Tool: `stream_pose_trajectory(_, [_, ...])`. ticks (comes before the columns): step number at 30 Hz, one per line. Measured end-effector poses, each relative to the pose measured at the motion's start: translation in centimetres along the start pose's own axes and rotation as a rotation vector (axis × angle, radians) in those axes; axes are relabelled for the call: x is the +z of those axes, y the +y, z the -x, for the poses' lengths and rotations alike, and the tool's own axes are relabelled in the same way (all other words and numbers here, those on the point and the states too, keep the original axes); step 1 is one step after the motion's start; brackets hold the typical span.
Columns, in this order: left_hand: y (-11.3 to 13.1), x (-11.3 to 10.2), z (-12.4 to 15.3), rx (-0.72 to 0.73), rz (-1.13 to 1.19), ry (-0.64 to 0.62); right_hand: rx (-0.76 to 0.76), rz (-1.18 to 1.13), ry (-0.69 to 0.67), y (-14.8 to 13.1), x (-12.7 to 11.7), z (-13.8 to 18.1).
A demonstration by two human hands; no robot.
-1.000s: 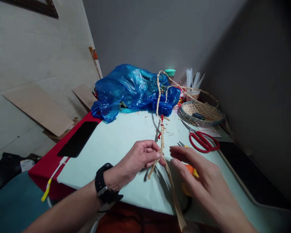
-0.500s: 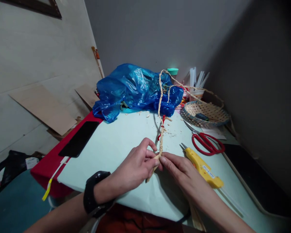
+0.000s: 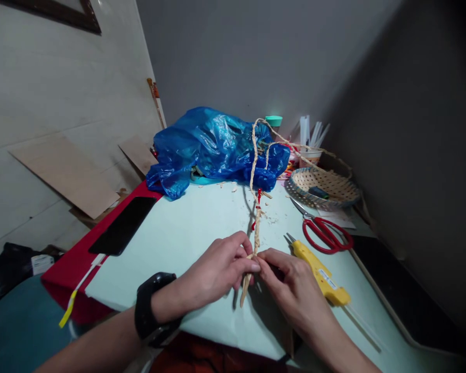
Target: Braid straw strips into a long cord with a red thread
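A tan braided straw cord [image 3: 253, 171] runs from the blue plastic bag [image 3: 213, 147] down the pale table to my hands, with a red tie [image 3: 259, 197] partway along it. My left hand [image 3: 221, 269], a black watch on its wrist, pinches the cord's near end with thumb and fingers. My right hand [image 3: 291, 290] meets it from the right, its fingertips closed on the same strands. Loose strand ends [image 3: 245, 290] stick out below my fingers. Both hands rest low over the table's front part.
A yellow glue gun [image 3: 320, 272] lies just right of my right hand, red-handled scissors [image 3: 326, 233] beyond it. A woven basket [image 3: 322, 186] and a cup of sticks [image 3: 310, 140] stand at the back right. A black phone [image 3: 122, 225] lies on the red edge at left.
My right hand came in from the right and closed on the cord next to my left hand. The glue gun it was covering now lies uncovered on the table.
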State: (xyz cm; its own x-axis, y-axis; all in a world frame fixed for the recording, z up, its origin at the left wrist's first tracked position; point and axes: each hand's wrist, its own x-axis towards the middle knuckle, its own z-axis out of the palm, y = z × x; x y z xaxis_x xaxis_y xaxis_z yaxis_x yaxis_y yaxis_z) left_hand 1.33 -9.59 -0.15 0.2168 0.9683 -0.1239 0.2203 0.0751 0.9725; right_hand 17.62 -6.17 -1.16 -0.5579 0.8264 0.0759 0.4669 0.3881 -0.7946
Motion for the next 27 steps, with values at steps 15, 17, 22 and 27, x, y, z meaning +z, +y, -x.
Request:
stream_pose_trajectory(15, [-0.9,-1.1,-1.5,-0.03,0.01,-0.027,0.024,0.071,-0.153,-0.1,-0.5,-0.4])
stream_pose_trajectory(17, [-0.8,-1.4,-1.8,-0.043,0.03,-0.024,0.004,0.12,-0.175,-0.1,-1.0,-0.3])
stream_pose_trajectory(22, [-0.1,-1.9,-2.8,-0.075,0.028,-0.048,-0.081,0.242,-0.174,-0.2,-3.6,-0.7])
stream_pose_trajectory(27, [-0.8,-2.4,-3.8,-0.086,-0.045,-0.118,-0.252,0.427,-0.016,1.7,-6.7,-0.4])
